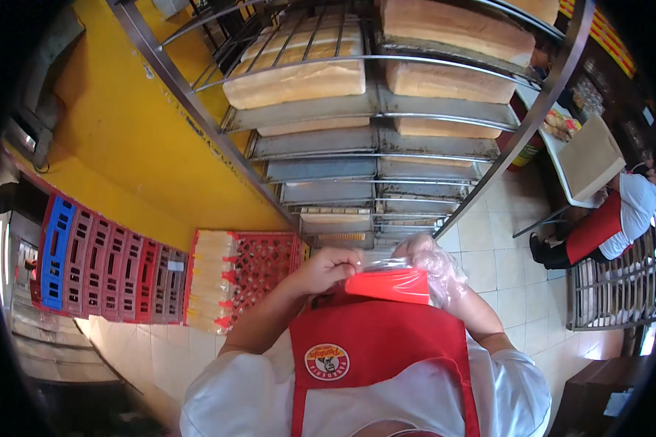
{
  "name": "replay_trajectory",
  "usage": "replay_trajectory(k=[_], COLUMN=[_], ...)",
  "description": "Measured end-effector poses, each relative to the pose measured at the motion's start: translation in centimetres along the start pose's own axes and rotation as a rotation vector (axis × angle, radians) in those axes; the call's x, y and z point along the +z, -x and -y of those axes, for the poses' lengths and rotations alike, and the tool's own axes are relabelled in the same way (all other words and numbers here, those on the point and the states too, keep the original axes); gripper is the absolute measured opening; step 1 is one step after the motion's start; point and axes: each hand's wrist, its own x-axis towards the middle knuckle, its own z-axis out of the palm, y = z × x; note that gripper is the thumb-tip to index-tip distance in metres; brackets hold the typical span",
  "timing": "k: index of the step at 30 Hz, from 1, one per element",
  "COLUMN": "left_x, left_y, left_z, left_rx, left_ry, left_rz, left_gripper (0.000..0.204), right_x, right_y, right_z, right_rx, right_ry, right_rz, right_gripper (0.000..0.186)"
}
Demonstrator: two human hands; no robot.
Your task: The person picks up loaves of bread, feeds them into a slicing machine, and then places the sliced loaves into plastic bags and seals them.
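Note:
In front of my red apron [386,339] I hold a plastic bag [388,285], bright orange-red with a see-through upper edge. My left hand [329,269] is bare and closed, pinching the bag's left end between thumb and fingers. A loose, see-through plastic glove covers my right hand [441,268], which is at the bag's right end. Its fingers look curled onto the see-through edge, though glare and creased plastic blur them. Just beyond both hands rises a metal rack [375,138] with loaves of bread [295,80] on its upper trays.
Left of me a red crate [262,273] holds packed bags of sliced bread [210,280]. Beside it are stacked red and blue crates [109,262] along a yellow wall [124,131]. At the right a person in a red apron [598,226] stands by a white table [561,167].

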Motion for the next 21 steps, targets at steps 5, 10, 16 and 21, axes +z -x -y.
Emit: replay_trajectory(k=[5, 10, 16, 21], left_x=[-0.3, -9.0, -22.4, -31.7], left_y=[1.9, 1.7, -0.2, -0.7], left_z=[2.3, 11.3, 20.9, 26.8], left_rx=[0.055, -0.224, -0.289, -0.377], left_ry=[0.608, 0.392, -0.346, -0.621], left_rz=[-0.273, -0.793, -1.155, -1.312], left_gripper=[0.035, 0.019, 0.031, 0.031], right_x=[1.8, -7.7, -24.0, -38.0], right_y=[0.1, -3.3, -6.2, -8.4], right_z=[-1.4, -6.5, -16.0, -22.9], right_rx=[0.232, 0.604, 0.35, 0.165], right_ry=[0.548, 0.396, 0.844, 0.555], right_rz=[-0.71, -0.692, -0.816, -1.038], right_gripper=[0.024, 0.028, 0.022, 0.015])
